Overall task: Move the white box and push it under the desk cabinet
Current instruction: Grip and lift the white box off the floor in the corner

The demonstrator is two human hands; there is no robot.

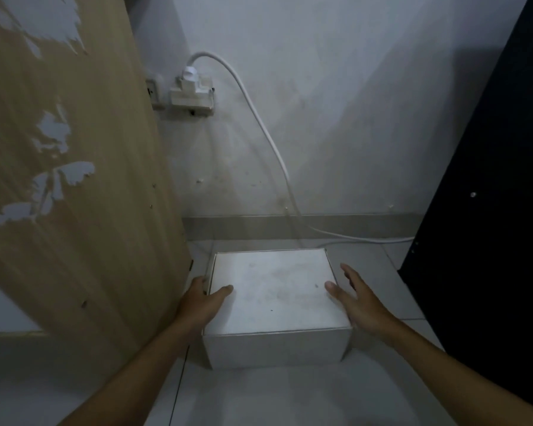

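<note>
Left hand (pixel 202 302): it lies against the left side of the white box (pixel 274 299), thumb on the lid, the other fingers down along the side wall and partly hidden. It is half open and presses the box; it does not close around it.
Right hand (pixel 356 298): it is at the right edge of the box, fingers spread and stretched forward, thumb tip on the lid near the right border. The hand is open wide. I cannot tell if the palm touches the side wall.
White box: closed, flat lid up, it stands on the floor (pixel 259 395) between both hands, just beside the wooden panel (pixel 83 179) at the left. Its far edge is near the wall (pixel 336 118) but apart from it.
Wooden panel: light brown board, tall, with places where the cover is peeled off and grey shows.
Black panel (pixel 490 210): dark upright board at the right, well apart from the box.
Wall socket (pixel 192 95): white, on the far wall, with a plug in it.
Cable (pixel 259 121): white, it runs from the plug down along the wall and then right, along the floor, behind the box.
Floor: pale tiles, dim light.
</note>
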